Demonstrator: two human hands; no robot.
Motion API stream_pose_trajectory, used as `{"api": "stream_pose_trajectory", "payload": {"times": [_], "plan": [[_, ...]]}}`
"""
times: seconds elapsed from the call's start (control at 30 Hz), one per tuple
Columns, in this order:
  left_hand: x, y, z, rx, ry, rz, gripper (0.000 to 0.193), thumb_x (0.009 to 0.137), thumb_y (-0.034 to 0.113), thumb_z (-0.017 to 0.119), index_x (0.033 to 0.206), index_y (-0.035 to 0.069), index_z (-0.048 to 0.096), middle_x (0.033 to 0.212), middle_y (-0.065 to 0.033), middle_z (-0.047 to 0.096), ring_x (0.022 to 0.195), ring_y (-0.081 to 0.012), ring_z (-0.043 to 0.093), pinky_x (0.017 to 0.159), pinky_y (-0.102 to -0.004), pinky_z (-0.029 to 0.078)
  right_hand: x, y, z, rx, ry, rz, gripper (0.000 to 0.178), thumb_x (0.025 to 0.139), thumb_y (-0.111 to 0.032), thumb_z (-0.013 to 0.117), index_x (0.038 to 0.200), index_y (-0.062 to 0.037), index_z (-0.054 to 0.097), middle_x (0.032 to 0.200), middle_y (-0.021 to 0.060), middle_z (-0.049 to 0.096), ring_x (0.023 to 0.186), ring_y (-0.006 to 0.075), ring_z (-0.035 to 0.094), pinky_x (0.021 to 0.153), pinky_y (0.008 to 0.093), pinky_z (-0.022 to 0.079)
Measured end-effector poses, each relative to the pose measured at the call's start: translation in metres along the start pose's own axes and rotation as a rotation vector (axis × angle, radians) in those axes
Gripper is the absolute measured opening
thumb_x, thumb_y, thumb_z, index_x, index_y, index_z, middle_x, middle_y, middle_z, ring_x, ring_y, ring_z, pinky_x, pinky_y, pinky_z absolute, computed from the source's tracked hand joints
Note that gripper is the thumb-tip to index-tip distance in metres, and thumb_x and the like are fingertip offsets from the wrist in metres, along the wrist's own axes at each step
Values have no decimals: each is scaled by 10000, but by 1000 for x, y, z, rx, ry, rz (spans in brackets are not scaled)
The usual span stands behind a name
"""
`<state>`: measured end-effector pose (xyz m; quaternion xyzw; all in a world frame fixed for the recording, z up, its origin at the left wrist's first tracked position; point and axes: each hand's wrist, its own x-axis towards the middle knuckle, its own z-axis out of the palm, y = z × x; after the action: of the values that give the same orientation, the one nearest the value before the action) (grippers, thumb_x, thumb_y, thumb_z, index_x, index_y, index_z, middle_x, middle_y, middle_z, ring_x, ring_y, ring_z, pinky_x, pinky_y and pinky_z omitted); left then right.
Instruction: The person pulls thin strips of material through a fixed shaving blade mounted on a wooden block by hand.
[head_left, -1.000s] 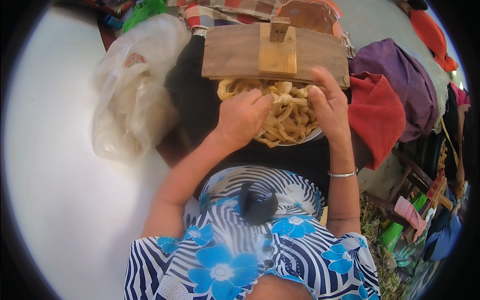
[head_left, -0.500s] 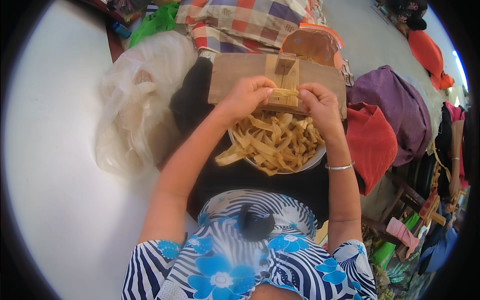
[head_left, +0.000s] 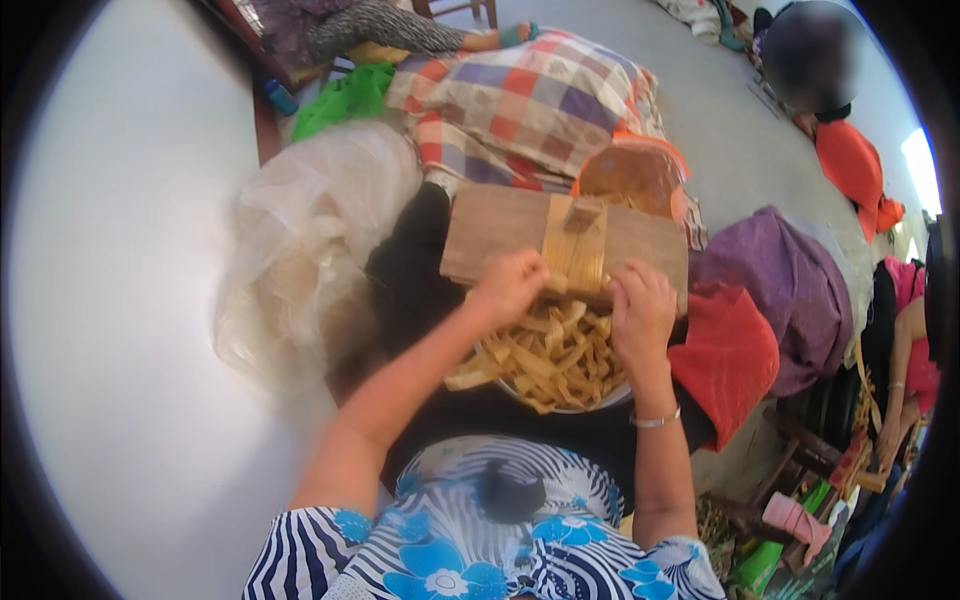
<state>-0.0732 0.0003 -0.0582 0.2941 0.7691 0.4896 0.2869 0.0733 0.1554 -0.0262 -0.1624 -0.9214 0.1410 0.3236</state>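
Note:
My left hand (head_left: 513, 284) and my right hand (head_left: 643, 300) are both closed in a pinch over the near edge of a wooden board (head_left: 490, 232). Between them a short flat tan strip (head_left: 558, 283), which looks like dried plant material, shows blurred; its right end is hard to see. A lighter wood slat (head_left: 573, 250) crosses the board's middle, with a small wooden block (head_left: 584, 212) on it. Below my hands, a heap of similar tan strips (head_left: 550, 355) fills a pale bowl (head_left: 606, 401) on my lap, some hanging over its left rim.
Translucent plastic bags (head_left: 290, 260) lie to my left. Ahead are a checked cloth bundle (head_left: 530, 95), a green bag (head_left: 345, 100) and an orange-rimmed container (head_left: 630, 165). At right are red cloth (head_left: 728, 350) and purple cloth (head_left: 780, 290). Other people sit ahead and at right.
The view has shifted, so the board, bowl and hands appear lower. My hands stay at the board's near edge, and the strip between them shows less clearly than before.

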Motion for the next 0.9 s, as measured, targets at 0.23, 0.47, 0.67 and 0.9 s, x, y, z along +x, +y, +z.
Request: {"api": "stream_pose_trajectory", "payload": {"times": [0.23, 0.47, 0.67, 0.9], "plan": [[-49, 43, 29, -438, -288, -91, 163, 924, 184, 570, 905, 26, 607, 644, -47, 566, 606, -117, 550, 565, -260, 432, 0, -33, -19, 142, -112, -3, 154, 858, -160, 634, 743, -64, 600, 659, 151, 597, 617, 361, 573, 585, 452, 441], [-96, 136, -43, 90, -380, 376, 196, 901, 232, 579, 911, 46, 639, 762, -145, 623, 673, -307, 605, 635, -369, 474, -8, -67, -101, 709, -872, 18, 87, 848, -43, 607, 870, -72, 685, 818, 89, 658, 681, 233, 641, 611, 353, 512], [-131, 218, -58, -284, -778, 861, 215, 938, 204, 553, 1075, 38, 563, 848, -133, 623, 771, -313, 635, 642, -364, 500, -5, -104, -163, 1572, -515, -268, 208, 865, -69, 638, 1039, 42, 662, 950, 175, 679, 856, 271, 664, 753, 340, 529], [-90, 131, 13, -425, -302, 290, 409, 928, 147, 571, 1299, 6, 473, 1047, -69, 610, 962, -147, 578, 843, -322, 475, 4, -72, -72, 654, 99, 285, 276, 857, -87, 599, 1114, -11, 665, 773, 68, 639, 698, 144, 593, 629, 269, 468]]}}
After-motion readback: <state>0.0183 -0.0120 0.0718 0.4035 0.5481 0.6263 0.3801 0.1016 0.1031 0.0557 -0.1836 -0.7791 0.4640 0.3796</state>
